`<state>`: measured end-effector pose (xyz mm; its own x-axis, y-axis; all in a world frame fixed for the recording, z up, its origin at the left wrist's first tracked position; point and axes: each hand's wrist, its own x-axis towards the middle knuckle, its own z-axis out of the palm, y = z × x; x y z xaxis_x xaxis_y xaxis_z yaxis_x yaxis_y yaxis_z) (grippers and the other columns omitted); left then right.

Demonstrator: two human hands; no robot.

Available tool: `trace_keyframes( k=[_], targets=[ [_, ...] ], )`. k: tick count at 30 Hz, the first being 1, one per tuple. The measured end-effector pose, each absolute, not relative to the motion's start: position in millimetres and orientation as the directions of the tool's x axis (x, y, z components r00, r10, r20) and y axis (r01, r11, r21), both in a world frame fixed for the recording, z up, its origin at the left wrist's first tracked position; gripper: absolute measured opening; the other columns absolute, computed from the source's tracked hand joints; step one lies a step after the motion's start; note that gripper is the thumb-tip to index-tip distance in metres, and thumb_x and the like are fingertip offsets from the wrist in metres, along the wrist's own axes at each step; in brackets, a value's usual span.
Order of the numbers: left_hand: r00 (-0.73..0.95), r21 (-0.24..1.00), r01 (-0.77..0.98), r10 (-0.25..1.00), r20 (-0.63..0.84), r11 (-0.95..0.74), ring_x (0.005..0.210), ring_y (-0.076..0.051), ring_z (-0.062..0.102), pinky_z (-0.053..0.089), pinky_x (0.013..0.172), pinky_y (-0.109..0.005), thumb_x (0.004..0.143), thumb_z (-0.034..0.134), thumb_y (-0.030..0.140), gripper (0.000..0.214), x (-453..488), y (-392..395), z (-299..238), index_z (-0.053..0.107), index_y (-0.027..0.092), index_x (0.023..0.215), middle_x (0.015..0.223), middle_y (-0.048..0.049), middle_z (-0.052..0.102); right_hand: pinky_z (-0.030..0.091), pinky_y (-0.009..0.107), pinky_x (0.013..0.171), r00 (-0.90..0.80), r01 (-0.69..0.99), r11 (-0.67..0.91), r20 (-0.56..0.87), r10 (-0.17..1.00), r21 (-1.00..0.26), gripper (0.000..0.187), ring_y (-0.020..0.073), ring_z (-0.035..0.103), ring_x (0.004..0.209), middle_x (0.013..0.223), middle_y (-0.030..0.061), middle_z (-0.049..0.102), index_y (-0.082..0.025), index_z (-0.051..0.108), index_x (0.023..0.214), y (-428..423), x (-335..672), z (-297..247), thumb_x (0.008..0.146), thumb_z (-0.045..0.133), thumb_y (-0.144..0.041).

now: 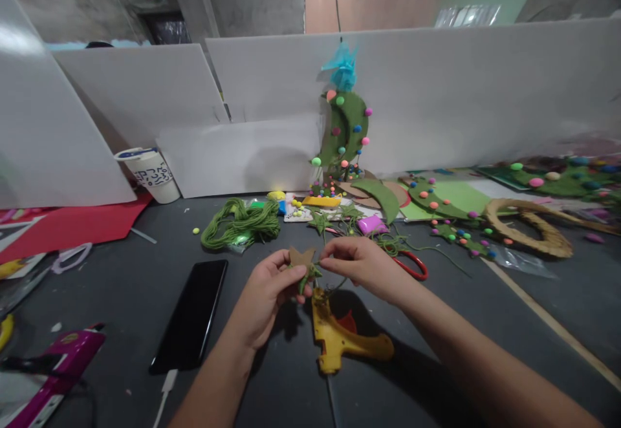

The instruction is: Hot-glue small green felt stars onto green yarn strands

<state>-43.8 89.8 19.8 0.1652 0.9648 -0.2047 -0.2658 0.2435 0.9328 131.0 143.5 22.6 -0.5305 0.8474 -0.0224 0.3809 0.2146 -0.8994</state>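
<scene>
My left hand [275,289] is closed on a small cardboard star [301,258], partly wrapped with green yarn [306,278]. Thumb and fingers pinch it from the left, hiding part of it. Just right of the star, my right hand [356,261] pinches the yarn close to the star's edge. A strand hangs below those fingers. Beneath both hands a yellow glue gun [339,337] with a red trigger lies on the dark table, its nozzle toward the star. Behind the hands rests a skein of green yarn [241,222], and a finished-looking green star [319,222] lies nearby.
A black phone [191,315] with a white cable lies left. Red-handled scissors [412,265] are beyond my right hand. A green crescent decoration with pompoms [356,124] stands against white boards [460,98]. A cup [152,172] stands back left; a straw-coloured crescent [528,224] lies right.
</scene>
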Motion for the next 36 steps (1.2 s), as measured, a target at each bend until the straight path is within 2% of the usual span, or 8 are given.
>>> trace_keyframes(
  k=[4,7,9,12,18,25,30,36],
  targets=[
    [0.178,0.935,-0.253,0.962,-0.207,0.248,0.056,-0.007,0.055,0.041,0.048,-0.016,0.077,0.059,0.022,0.014,-41,89,20,0.058,0.014,0.089,0.074,0.0003,0.056,0.029,0.02,0.043,-0.535,0.408,0.184,-0.07,0.842,-0.894,0.011,0.0069,0.039,0.044,0.053,-0.0043,0.047,-0.017,0.065,0.076,141,132,27,0.075,0.055,-0.024],
    [0.18,0.941,-0.243,0.964,-0.196,0.236,0.057,-0.007,0.056,0.042,0.049,-0.017,0.078,0.059,0.022,0.014,-40,89,20,0.057,0.014,0.089,0.076,-0.0001,0.057,0.037,0.021,0.048,-0.522,0.331,0.071,-0.12,0.844,-0.941,0.01,0.0087,0.048,0.047,0.053,-0.0036,0.05,-0.016,0.062,0.073,138,130,25,0.074,0.054,-0.022],
    [0.182,0.944,-0.232,0.963,-0.196,0.236,0.058,-0.008,0.057,0.042,0.049,-0.017,0.078,0.058,0.024,0.014,-40,89,20,0.057,0.014,0.088,0.074,-0.0003,0.057,0.037,0.021,0.048,-0.519,0.306,0.041,-0.131,0.845,-0.951,0.01,0.009,0.048,0.048,0.054,-0.0035,0.051,-0.017,0.062,0.073,139,129,22,0.074,0.054,-0.023],
    [0.143,0.954,-0.206,0.971,-0.192,0.219,0.057,-0.009,0.057,0.042,0.047,-0.017,0.077,0.059,0.026,0.014,-40,90,20,0.056,0.015,0.086,0.073,0.0,0.056,0.035,0.022,0.05,-0.476,0.354,0.129,-0.059,0.877,-0.926,0.012,0.0093,0.045,0.052,0.058,-0.0024,0.054,-0.018,0.065,0.074,144,132,20,0.074,0.057,-0.027],
    [-0.042,0.987,-0.092,0.99,-0.133,0.128,0.056,-0.009,0.057,0.042,0.047,-0.018,0.073,0.062,0.028,0.016,-42,94,17,0.053,0.017,0.08,0.071,0.0018,0.057,0.039,0.026,0.062,-0.459,0.406,0.279,0.07,0.886,-0.87,0.015,0.013,0.05,0.064,0.068,-0.0001,0.06,-0.02,0.066,0.077,144,144,36,0.077,0.056,-0.031],
    [0.064,0.989,0.024,0.987,-0.149,0.147,0.045,-0.007,0.05,0.036,0.04,-0.018,0.079,0.052,0.03,0.013,-36,93,10,0.045,0.019,0.077,0.064,0.003,0.056,0.035,0.023,0.055,-0.516,0.456,0.347,0.073,0.853,-0.82,0.011,0.0116,0.048,0.061,0.065,-0.0017,0.056,-0.019,0.059,0.067,130,136,45,0.071,0.05,-0.015],
    [0.132,0.978,-0.02,0.97,-0.204,0.208,0.048,-0.008,0.049,0.037,0.046,-0.019,0.078,0.046,0.023,0.004,-34,91,14,0.048,0.018,0.078,0.063,0.0029,0.055,0.032,0.023,0.053,-0.469,0.525,0.362,0.093,0.878,-0.77,0.01,0.0117,0.047,0.059,0.064,-0.001,0.057,-0.019,0.059,0.068,133,135,39,0.072,0.049,-0.017],
    [0.171,0.975,0.007,0.96,-0.22,0.222,0.053,-0.009,0.051,0.037,0.048,-0.019,0.076,0.053,0.024,0.008,-34,88,15,0.051,0.018,0.08,0.065,0.0014,0.056,0.029,0.023,0.05,-0.443,0.561,0.382,0.124,0.888,-0.734,0.011,0.0111,0.046,0.056,0.061,-0.0013,0.055,-0.019,0.057,0.066,134,133,34,0.074,0.049,-0.019]
  ],
)
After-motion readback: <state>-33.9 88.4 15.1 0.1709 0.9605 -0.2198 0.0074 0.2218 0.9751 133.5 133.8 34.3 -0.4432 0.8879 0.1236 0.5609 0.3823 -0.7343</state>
